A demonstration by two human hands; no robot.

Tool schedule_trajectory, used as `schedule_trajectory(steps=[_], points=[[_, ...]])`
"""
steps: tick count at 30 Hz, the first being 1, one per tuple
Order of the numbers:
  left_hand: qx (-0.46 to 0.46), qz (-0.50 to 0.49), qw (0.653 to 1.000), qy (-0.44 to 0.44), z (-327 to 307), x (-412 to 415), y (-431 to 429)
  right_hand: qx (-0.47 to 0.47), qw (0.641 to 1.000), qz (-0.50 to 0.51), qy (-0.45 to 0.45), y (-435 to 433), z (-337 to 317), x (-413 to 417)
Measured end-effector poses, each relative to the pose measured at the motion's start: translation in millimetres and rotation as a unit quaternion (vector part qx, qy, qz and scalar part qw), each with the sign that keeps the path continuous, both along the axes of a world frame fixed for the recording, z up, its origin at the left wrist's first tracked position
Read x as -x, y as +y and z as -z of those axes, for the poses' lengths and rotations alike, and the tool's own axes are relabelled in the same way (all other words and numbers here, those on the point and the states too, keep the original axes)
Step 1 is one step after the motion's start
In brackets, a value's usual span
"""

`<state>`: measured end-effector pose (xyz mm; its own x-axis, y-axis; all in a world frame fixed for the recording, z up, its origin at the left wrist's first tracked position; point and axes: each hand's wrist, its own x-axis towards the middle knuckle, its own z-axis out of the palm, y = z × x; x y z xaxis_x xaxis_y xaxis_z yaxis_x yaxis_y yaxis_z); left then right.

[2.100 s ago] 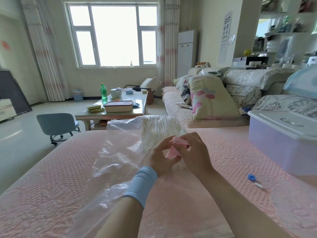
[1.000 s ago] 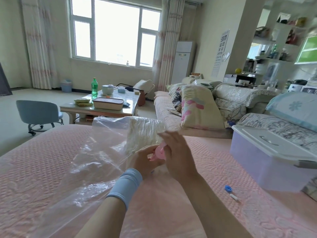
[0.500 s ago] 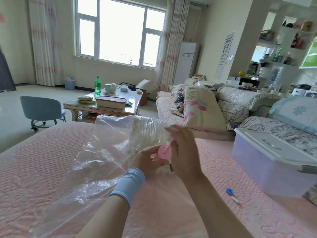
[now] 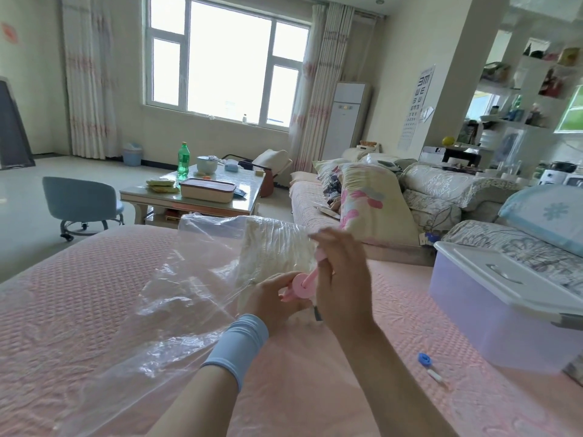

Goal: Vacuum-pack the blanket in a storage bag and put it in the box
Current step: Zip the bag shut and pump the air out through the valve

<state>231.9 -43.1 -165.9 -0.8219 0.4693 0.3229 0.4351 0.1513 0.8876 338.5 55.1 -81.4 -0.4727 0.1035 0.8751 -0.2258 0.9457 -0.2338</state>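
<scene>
Hands are working the pump [image 4: 303, 287]: left hand [image 4: 271, 298] gripping its base, right hand [image 4: 342, 288] pinching the handle, drawn higher than a moment ago, so air is likely leaving the bag [image 4: 176, 279]. Beyond, the blanket [image 4: 271, 247] is lying inside; the box [image 4: 504, 313] is waiting, lid on.

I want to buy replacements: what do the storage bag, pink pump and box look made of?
The storage bag: thin clear plastic film, glossy; it crinkles, glints, and the blanket shows through. The pump: probably hard plastic, smooth pink, evenly coloured. The box: translucent lilac plastic walls, seemingly rigid, under an opaque white lid, likely plastic too.
</scene>
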Motion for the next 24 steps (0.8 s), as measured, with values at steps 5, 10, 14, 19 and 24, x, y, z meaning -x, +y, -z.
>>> schedule_trajectory(steps=[5,10,14,19,24], points=[[0.058,-0.024,0.998,0.015,-6,-9,-3,0.023,0.982,0.008,-0.187,-1,37,6],[0.013,-0.012,1.0,-0.001,-2,-1,-2,0.004,0.998,-0.014,0.065,-9,-31,-11],[-0.008,-0.003,1.0,0.008,-2,-4,-1,0.009,0.996,-0.015,0.088,-6,-20,-7],[0.021,-0.013,0.999,0.031,-2,-9,-1,0.032,0.983,0.007,-0.181,-1,49,8],[-0.007,-0.018,1.0,0.007,-2,-3,-2,0.019,1.0,-0.023,0.004,-12,-8,-3]])
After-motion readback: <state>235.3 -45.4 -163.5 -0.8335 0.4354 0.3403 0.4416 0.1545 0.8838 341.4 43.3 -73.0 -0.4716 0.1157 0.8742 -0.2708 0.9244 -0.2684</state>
